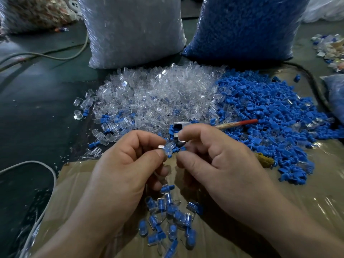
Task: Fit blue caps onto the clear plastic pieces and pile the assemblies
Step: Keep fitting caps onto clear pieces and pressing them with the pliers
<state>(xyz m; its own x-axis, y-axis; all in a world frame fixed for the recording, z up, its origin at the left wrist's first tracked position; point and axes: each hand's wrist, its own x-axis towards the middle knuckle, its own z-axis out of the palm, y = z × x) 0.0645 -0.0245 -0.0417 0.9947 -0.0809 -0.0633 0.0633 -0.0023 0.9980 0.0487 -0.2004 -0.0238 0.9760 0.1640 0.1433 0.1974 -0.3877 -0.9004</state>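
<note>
Left hand (128,164) pinches a ribbed clear plastic piece (168,148); right hand (219,155) pinches a small blue cap (181,149)

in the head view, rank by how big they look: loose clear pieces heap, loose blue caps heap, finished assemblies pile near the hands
1-2. Clear pieces heap and blue caps heap: similar spread, too close to rank.
3. Finished assemblies pile: clearly smallest, though it lies nearest the camera.

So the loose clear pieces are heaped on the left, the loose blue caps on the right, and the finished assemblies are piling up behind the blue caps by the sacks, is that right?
Not quite. The head view shows the clear pieces heaped left and the blue caps right, but the finished assemblies are piling up nearest the person, on the cardboard below the left hand and right hand, not back by the sacks.
</note>
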